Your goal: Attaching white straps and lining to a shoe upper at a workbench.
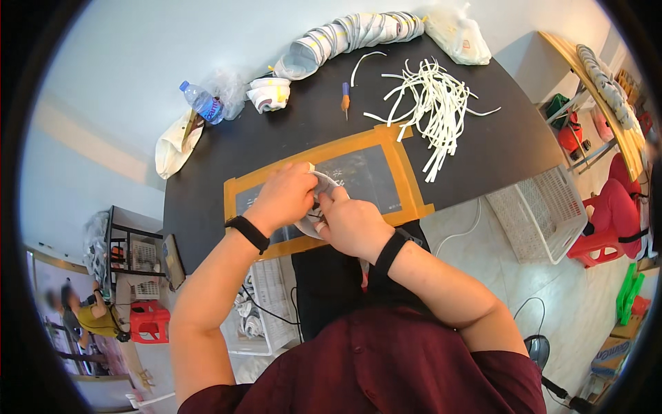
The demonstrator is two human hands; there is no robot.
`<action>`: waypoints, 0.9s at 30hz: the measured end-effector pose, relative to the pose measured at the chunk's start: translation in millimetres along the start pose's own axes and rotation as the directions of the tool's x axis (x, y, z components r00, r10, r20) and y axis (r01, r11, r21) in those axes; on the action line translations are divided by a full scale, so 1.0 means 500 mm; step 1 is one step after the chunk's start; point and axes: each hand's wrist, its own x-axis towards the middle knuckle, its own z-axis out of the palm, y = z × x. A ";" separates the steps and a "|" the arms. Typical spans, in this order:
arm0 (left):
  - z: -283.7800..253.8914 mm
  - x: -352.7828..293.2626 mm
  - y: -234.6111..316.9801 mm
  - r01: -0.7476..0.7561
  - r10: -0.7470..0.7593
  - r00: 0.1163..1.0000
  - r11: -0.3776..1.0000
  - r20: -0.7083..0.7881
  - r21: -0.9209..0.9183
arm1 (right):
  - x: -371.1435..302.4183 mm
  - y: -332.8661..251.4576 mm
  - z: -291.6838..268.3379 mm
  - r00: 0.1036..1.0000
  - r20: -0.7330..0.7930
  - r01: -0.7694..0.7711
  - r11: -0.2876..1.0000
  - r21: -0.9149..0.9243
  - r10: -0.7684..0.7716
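Over the taped clear sheet (369, 172) on the dark table (496, 145), I hold a curved grey-white fabric piece (326, 181) in both hands. My left hand (284, 198) grips its upper left edge with bent fingers. Across from it, my right hand (357, 226) has its fingers curled over the near right side, the thumb low by the rim. Much of the piece is hidden behind my fingers. Beyond the sheet lies a thin pointed tool with an orange and purple handle (345, 98). A loose heap of narrow white strips (441, 107) spreads to the right of it.
A row of nested grey-white fabric pieces (345, 38) lines the far edge, beside a white plastic bag (460, 36). A similar piece (269, 94), a water bottle (200, 102) and a cream cloth item (174, 150) lie far left. White crates (534, 221) flank my legs below table height.
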 end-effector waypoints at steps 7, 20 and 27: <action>0.008 -0.002 -0.009 0.017 -0.018 0.999 1.000 0.039 0.027 | -0.008 -0.002 0.000 0.997 0.070 -0.019 1.000 -0.004 0.019; 0.016 -0.006 -0.020 -0.092 0.091 0.995 0.995 -0.030 -0.038 | -0.003 0.001 0.002 0.995 0.100 -0.007 0.995 -0.099 0.017; 0.019 -0.016 -0.011 -0.042 0.041 0.998 0.999 -0.049 -0.023 | -0.019 0.002 -0.014 0.998 0.066 -0.016 1.000 0.013 0.016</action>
